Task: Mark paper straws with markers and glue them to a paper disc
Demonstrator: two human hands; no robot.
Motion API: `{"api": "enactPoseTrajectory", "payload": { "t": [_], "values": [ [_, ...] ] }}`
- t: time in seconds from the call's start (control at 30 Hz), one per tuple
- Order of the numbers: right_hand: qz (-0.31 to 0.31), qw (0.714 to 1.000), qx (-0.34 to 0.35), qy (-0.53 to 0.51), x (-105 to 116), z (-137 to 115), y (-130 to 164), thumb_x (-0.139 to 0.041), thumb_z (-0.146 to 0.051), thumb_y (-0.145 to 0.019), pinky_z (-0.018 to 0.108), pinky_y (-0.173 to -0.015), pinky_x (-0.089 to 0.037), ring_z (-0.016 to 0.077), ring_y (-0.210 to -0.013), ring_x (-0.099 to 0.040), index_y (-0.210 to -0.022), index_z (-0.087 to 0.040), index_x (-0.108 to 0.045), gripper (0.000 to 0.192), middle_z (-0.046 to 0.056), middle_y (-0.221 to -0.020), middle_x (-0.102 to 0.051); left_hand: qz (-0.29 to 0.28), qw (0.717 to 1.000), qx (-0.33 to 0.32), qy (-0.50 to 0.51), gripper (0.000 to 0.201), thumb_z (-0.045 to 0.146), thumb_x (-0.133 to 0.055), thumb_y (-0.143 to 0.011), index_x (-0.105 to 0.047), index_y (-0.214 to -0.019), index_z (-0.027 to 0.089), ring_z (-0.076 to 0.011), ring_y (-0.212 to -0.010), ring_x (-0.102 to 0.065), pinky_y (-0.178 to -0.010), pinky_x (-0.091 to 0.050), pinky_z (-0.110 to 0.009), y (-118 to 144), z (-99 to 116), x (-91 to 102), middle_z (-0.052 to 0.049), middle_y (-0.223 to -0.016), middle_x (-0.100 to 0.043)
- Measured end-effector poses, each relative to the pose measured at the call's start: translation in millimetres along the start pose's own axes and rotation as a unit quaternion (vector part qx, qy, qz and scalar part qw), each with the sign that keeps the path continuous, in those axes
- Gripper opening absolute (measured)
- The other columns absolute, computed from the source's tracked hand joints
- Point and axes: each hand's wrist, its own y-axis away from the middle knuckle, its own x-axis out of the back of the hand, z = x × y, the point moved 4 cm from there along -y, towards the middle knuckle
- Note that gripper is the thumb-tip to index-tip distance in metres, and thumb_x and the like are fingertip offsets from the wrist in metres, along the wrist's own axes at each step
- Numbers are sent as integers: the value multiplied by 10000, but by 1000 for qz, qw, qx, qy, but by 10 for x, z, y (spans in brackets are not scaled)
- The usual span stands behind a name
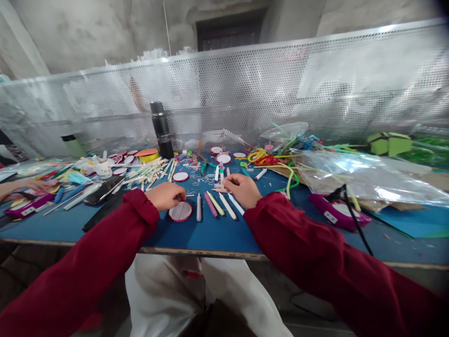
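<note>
Right grip's hold unclear, co-worker's arm cut off; bottle lettering illegible

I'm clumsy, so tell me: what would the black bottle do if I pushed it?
The black bottle would probably tip if pushed high up, since it's tall and narrow. Its round sides might let it roll afterwards. I can't tell its weight: the inside is hidden.

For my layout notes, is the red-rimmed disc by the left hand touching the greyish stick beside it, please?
Apart: the head view shows blue table between the disc and the stick.
</note>
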Motion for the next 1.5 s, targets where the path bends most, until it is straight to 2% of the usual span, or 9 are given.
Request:
{"api": "enactPoseTrajectory", "payload": {
  "t": [0.13,0.27,0.4,0.5,0.67,0.87,0.93,1.07,1.5],
  "values": [
    [7,1000,3,-4,-1,36,-11,-656,-451,-715,301,-661,-485,151,-656,-570,-702,-215,-646,236,-7,-687,-643,37,999,21,-25,248,166,-522,-806,-751,-892,208,-232,-875,-668,-767,-456,-312,-19,33,30,-82,-935,-753],
    [7,1000,4,-9,-8,32,-11,-659,-441,-710,309,-679,-508,150,-661,-567,-701,-220,-646,221,-11,-688,-638,130,989,65,11,272,222,-451,-885,-714,-952,199,-231,-924,-655,-771,-447,-322,-78,103,235,-94,-1053,-725],
    [2,997,-7,-73,-32,49,-17,-669,-435,-706,329,-675,-555,152,-631,-547,-682,-238,-604,209,-28,-627,-579,176,977,97,72,225,249,-473,-886,-678,-959,191,-207,-788,-629,-694,-422,-311,-283,220,366,-67,-886,-713],
    [11,995,-10,-95,-21,60,-25,-648,-417,-730,345,-662,-576,149,-586,-533,-673,-247,-560,200,-36,-584,-538,194,967,56,158,161,249,-521,-862,-662,-901,184,-176,-745,-611,-687,-430,-289,-529,314,324,-45,-821,-693],
    [54,997,-18,-49,50,41,-16,-575,-332,-789,338,-609,-571,162,-603,-580,-716,-256,-527,116,-11,-644,-588,233,925,7,298,136,243,-549,-853,-642,-916,166,-152,-796,-616,-747,-468,-277,-792,332,129,-44,-892,-694],
    [66,997,-13,-41,57,20,-19,-570,-247,-758,364,-714,-593,179,-717,-628,-786,-257,-519,59,-7,-725,-624,249,890,49,379,133,258,-579,-833,-653,-889,163,-145,-761,-608,-741,-476,-273,-779,174,16,-29,-849,-696],
    [58,996,-17,-60,39,22,-23,-575,-242,-748,375,-745,-600,178,-741,-634,-803,-252,-537,68,-12,-728,-622,246,891,52,378,143,264,-579,-834,-661,-889,161,-147,-763,-614,-747,-480,-277,-782,160,3,-33,-858,-705],
    [42,988,-58,-137,7,65,-22,-616,-284,-744,374,-696,-624,179,-771,-645,-830,-244,-562,109,-3,-766,-641,229,921,38,314,166,271,-579,-837,-700,-898,175,-168,-806,-637,-772,-489,-290,-812,206,-46,-45,-892,-728],
    [35,989,-44,-135,-22,89,-11,-716,-329,-719,381,-684,-632,183,-709,-658,-767,-237,-599,156,0,-722,-661,180,954,28,240,268,276,-564,-857,-770,-1006,191,-209,-929,-692,-866,-516,-322,-846,274,-202,-64,-1019,-777]
  ]
}}
